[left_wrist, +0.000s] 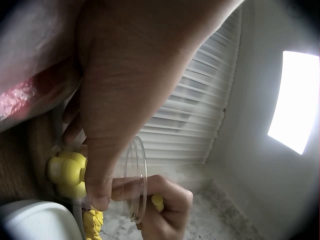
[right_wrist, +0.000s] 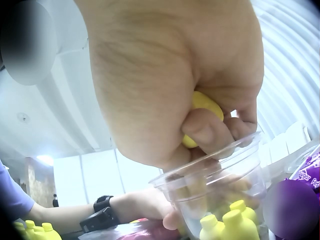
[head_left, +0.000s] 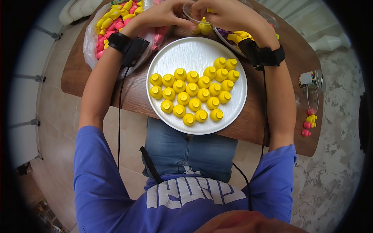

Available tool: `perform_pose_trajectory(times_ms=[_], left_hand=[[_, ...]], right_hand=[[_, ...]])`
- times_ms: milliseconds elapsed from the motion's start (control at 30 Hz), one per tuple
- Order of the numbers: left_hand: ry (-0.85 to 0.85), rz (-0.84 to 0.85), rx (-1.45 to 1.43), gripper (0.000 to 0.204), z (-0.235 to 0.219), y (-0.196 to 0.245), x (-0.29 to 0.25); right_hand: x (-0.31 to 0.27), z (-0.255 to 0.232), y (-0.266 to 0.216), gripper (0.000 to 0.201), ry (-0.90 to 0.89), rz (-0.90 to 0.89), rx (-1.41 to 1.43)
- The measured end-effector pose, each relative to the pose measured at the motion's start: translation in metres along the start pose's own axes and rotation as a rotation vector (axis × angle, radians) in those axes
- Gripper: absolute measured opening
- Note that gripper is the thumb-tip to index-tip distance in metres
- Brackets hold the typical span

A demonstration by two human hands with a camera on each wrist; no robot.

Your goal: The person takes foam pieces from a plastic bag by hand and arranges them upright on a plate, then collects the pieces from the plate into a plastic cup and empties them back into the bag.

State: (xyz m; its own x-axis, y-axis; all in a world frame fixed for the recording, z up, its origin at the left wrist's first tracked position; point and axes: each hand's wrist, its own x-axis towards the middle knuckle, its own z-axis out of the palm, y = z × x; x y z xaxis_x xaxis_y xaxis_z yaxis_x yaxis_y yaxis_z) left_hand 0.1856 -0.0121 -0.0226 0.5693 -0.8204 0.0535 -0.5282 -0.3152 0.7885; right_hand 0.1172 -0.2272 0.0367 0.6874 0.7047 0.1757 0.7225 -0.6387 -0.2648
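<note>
My left hand (head_left: 171, 15) grips a clear plastic cup (right_wrist: 220, 170) beyond the far side of the plate, its thumb along the cup's outside in the left wrist view. Several small yellow bottles (right_wrist: 234, 226) stand at the bottom of that cup. At the cup's mouth, my right hand (head_left: 223, 14) holds another yellow bottle (right_wrist: 206, 106) in curled fingers, and some of its fingers reach inside the rim. A round white plate (head_left: 175, 54) lies at the near table edge, with many yellow bottles (head_left: 192, 89) standing on it, caps up.
On the left, a plastic bag (head_left: 90, 44) is full of pink and yellow pieces. A dish of yellow pieces (head_left: 239, 37) and purple wrappers sits behind the plate on the right. At the right table edge are a jar (head_left: 318, 80), a clear cup (head_left: 312, 99) and pink bottles (head_left: 306, 133).
</note>
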Motion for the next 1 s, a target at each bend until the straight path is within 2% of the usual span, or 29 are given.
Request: perform_pose_trajectory(times_ms=[100,233,300,400,467,500,567,600,667,800,867,1000], left_hand=[[0.030,0.025,-0.072,0.053,0.003,0.005,-0.003],[0.032,0.001,-0.015,0.054,0.001,0.002,-0.002],[0.032,0.041,-0.024,0.053,0.002,0.000,-0.001],[0.007,0.062,-0.052,0.054,0.002,-0.005,0.001],[0.012,0.047,-0.034,0.056,0.002,-0.004,0.000],[0.017,0.032,-0.017,0.059,0.002,-0.003,0.000],[0.032,-0.006,-0.044,0.061,0.003,-0.002,-0.002],[0.049,-0.044,-0.073,0.064,0.004,-0.002,-0.003],[0.053,-0.053,-0.077,0.065,0.004,-0.005,-0.003],[0.049,-0.039,-0.095,0.065,0.004,-0.006,-0.002],[0.049,-0.050,-0.084,0.065,0.004,-0.002,-0.003],[0.029,-0.041,-0.065,0.063,0.002,-0.001,-0.002]], right_hand=[[-0.001,-0.001,-0.001,0.012,0.002,0.000,0.018],[-0.001,0.000,-0.003,0.013,0.002,-0.006,-0.010],[-0.001,0.001,-0.002,0.013,0.000,0.017,-0.026],[-0.006,-0.003,-0.008,0.014,0.040,-0.039,-0.005],[-0.002,-0.003,-0.007,0.015,-0.028,0.076,-0.032],[-0.002,-0.002,-0.004,0.015,-0.028,0.078,-0.031],[-0.002,-0.001,0.001,0.016,0.125,0.027,-0.067],[-0.003,-0.003,0.002,0.016,0.123,0.024,-0.067],[-0.008,-0.014,-0.010,0.017,0.011,0.241,-0.139],[-0.012,-0.023,-0.022,0.019,-0.095,0.262,-0.118],[-0.007,-0.016,-0.017,0.019,-0.135,0.348,-0.152],[-0.007,-0.014,-0.015,0.021,-0.119,0.335,-0.153]])
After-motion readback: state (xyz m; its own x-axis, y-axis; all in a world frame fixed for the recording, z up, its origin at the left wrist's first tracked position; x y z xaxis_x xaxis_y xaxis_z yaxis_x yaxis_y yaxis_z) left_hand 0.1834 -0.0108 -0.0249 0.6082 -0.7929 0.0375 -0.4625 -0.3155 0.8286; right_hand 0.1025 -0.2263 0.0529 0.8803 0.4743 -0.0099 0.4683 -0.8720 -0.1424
